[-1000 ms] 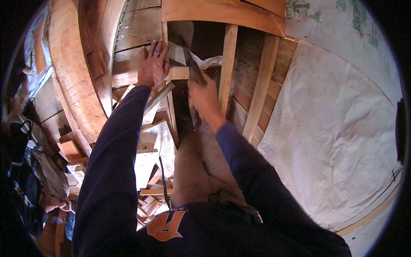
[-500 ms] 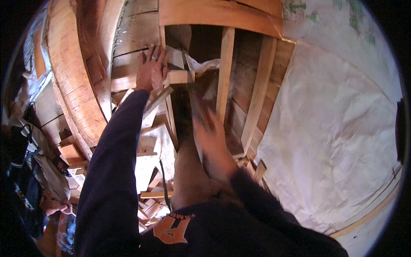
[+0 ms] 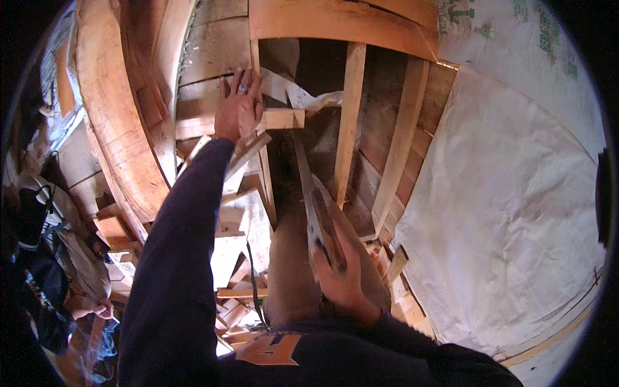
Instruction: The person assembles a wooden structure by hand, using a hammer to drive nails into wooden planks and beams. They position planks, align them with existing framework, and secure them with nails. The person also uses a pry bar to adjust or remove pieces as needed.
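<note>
My left hand (image 3: 238, 106) presses down on a short light wooden strip (image 3: 284, 119), its fingers stretched forward and a ring on one of them. The strip lies crosswise over an upright stud, its right end sticking out over a dark gap. My right hand (image 3: 342, 274), low and close to my body, is closed round the handle of a handsaw (image 3: 303, 161). The saw's blade slants up and away, crossing the strip near its right end. Whether the teeth are in the wood, I cannot tell.
Upright studs (image 3: 349, 122) and a thick curved beam (image 3: 342, 22) frame the gap ahead. White sheeting (image 3: 496, 213) covers the right side. Wood offcuts (image 3: 235, 316) lie below left. A large curved plank (image 3: 113, 109) stands left; beyond it is another person's hand (image 3: 90, 308).
My right hand has pulled the saw back toward my body, down and slightly right. My left hand stays on the strip; the whole view has shifted slightly.
</note>
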### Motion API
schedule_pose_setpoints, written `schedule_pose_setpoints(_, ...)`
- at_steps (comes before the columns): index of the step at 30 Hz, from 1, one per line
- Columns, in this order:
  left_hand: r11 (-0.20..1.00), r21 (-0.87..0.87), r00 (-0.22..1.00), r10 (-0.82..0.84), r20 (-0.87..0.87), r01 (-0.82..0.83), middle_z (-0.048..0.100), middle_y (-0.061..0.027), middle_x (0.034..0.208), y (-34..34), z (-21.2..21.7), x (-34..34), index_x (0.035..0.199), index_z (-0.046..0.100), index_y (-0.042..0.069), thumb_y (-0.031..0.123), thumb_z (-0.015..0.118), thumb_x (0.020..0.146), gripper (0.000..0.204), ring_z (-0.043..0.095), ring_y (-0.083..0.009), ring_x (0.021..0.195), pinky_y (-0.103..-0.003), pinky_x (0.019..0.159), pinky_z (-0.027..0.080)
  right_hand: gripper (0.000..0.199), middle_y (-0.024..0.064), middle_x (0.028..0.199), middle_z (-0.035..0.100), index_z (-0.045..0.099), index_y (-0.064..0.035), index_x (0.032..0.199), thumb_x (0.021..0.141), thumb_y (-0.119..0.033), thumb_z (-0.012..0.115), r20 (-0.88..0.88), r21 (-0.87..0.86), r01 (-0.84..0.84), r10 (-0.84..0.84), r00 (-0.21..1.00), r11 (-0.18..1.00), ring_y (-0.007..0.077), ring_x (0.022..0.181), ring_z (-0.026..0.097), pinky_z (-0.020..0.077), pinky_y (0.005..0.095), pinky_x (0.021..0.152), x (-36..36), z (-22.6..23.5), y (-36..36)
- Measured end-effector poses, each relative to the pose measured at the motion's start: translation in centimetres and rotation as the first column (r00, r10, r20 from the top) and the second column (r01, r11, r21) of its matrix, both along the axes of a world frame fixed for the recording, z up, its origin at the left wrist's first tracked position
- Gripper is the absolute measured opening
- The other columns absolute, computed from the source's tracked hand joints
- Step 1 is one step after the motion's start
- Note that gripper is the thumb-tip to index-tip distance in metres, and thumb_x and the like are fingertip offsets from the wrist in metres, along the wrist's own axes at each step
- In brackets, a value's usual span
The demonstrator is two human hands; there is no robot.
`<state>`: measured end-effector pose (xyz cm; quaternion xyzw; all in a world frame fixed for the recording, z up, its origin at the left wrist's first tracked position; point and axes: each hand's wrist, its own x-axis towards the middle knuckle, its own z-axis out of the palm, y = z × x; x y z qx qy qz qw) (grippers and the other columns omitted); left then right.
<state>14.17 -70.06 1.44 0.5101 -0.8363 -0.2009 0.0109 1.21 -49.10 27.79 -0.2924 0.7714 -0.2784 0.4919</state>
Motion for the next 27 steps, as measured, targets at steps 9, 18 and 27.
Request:
schedule_pose_setpoints(9,0.999,-0.044,0.992,0.025,-0.121,-0.031,0.028,-0.0146,0.153,0.4,-2.8,-0.2,0.142,0.039,0.008,0.027,0.052,0.084,0.063,0.022,-0.0328,0.143,-0.059,0.113,0.015,0.052,0.0183,0.125,0.056,0.047,0.0015,0.134,0.088,-0.017,0.062,-0.142,-0.004,-0.083,0.081,0.987,0.997,0.0251,0.114,0.056,0.0416,0.0372,0.099,-0.7,-3.9,-3.8)
schedule_pose_setpoints(18,0.999,-0.045,0.999,-0.008,-0.054,0.006,0.029,-0.0143,0.152,0.3,-2.1,-0.8,0.141,0.041,0.009,0.027,0.054,0.081,0.064,0.021,-0.0332,0.143,-0.058,0.114,0.014,0.04,0.0244,0.104,0.064,0.052,0.0062,0.122,0.086,-0.011,0.06,-0.131,0.136,-0.014,0.032,0.991,0.991,0.0329,0.101,0.063,0.0467,0.0402,0.089,-1.3,-8.8,-8.9)
schedule_pose_setpoints(27,0.999,-0.04,0.997,-0.007,-0.071,0.004,0.027,-0.0135,0.153,-0.4,-0.5,-1.6,0.142,0.038,0.007,0.026,0.056,0.081,0.066,0.021,-0.0324,0.143,-0.057,0.115,0.013,0.05,0.0258,0.115,0.06,0.049,0.0023,0.13,0.084,-0.011,0.064,0.068,0.176,0.056,-0.069,0.995,0.983,0.0364,0.11,0.058,0.0441,0.0409,0.095,-3.0,-10.6,-8.5)
